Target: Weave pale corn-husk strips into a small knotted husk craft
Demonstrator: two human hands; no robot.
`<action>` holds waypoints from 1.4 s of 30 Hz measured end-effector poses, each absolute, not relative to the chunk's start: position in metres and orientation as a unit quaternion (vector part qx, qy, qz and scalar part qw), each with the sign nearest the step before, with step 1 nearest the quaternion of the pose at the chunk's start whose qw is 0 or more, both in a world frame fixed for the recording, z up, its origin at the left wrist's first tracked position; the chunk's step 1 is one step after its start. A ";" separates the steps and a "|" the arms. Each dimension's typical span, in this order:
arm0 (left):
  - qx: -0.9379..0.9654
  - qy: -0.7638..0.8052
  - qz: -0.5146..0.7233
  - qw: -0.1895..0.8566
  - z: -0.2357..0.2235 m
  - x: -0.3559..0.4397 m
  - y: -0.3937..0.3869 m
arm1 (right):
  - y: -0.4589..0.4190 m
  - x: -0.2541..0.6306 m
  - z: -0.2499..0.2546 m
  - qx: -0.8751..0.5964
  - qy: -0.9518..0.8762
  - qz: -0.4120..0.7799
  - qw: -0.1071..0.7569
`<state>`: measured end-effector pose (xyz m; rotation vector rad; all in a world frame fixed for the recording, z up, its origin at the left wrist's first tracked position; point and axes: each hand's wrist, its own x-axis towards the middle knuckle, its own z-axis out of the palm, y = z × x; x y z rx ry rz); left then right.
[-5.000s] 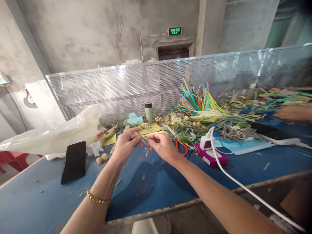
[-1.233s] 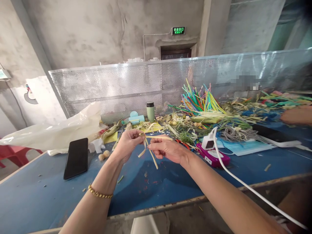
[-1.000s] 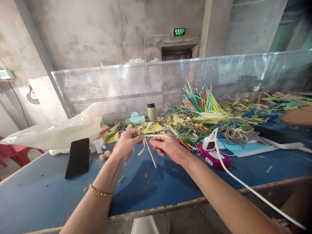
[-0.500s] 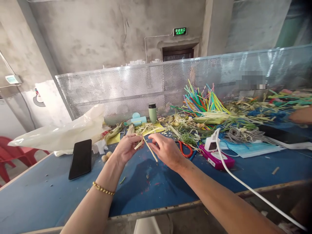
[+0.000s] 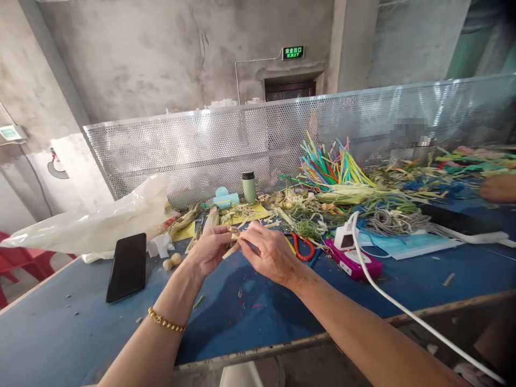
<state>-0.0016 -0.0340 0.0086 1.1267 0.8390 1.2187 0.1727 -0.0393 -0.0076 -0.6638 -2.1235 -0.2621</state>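
My left hand [image 5: 209, 250] pinches a pale dried husk strip [image 5: 229, 251] between thumb and fingers, above the blue table. My right hand [image 5: 269, 255] meets it from the right, its fingertips closed on the strip close to the left fingertips. One end of the strip pokes out below the hands; the rest is mostly hidden by fingers. Two small wooden balls [image 5: 172, 262] lie left of my left wrist. Scissors with red handles [image 5: 301, 248] rest just behind my right hand, partly covered. Husk scraps [image 5: 242, 213] lie on yellow paper beyond the hands.
A black phone [image 5: 127, 267] and plastic sheeting [image 5: 108, 217] are at left. A green tumbler [image 5: 249, 188] and colourful pipe cleaners [image 5: 328, 166] stand behind. At right are a magenta box [image 5: 355, 262], white cable [image 5: 387, 295], face mask [image 5: 407, 246] and another person's hand [image 5: 497, 189].
My right hand has moved left to my left hand, and its fingers have closed on the strip. The strip's long end, which pointed down to the right, is now hidden. The view has shifted slightly.
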 end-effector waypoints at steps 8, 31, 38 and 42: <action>0.510 0.366 0.550 0.551 0.008 -0.003 -0.031 | -0.029 0.170 -0.015 -0.270 -0.840 -0.062 0.466; 0.454 0.357 0.532 0.619 0.014 0.004 -0.039 | -0.030 0.171 -0.014 -0.267 -0.830 -0.108 0.478; 0.453 0.359 0.538 0.613 0.011 0.005 -0.037 | -0.031 0.171 -0.015 -0.269 -0.833 -0.168 0.454; 0.460 0.357 0.537 0.610 0.010 0.007 -0.038 | -0.034 0.172 -0.013 -0.271 -0.830 -0.199 0.446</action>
